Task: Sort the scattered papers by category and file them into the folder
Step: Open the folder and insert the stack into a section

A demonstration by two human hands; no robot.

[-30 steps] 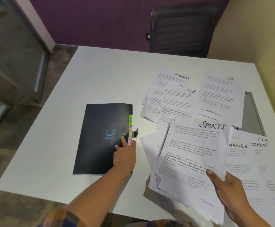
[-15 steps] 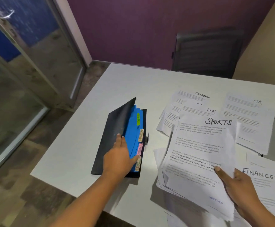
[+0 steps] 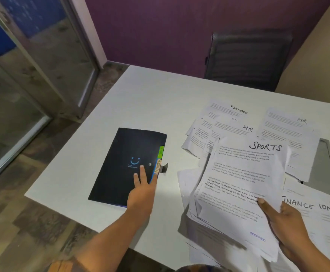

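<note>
A black folder with a blue smile logo lies closed on the white table. A green tab and an ADMIN tab stick out of its right edge. My left hand rests on the cover with straight fingers, its thumb at the right edge below the ADMIN tab. My right hand grips the lower right of a paper stack, topped by a sheet headed SPORTS, held above the table right of the folder.
Loose sheets headed FINANCE and HR lie scattered at the back right; more sheets lie under my right hand. A grey panel shows at the right. A black chair stands behind the table, a glass door at left.
Half a second ago my left hand held the folder's cover raised, showing blue dividers; now the cover lies flat and shut under my fingers. The SPORTS stack stays in my right hand.
</note>
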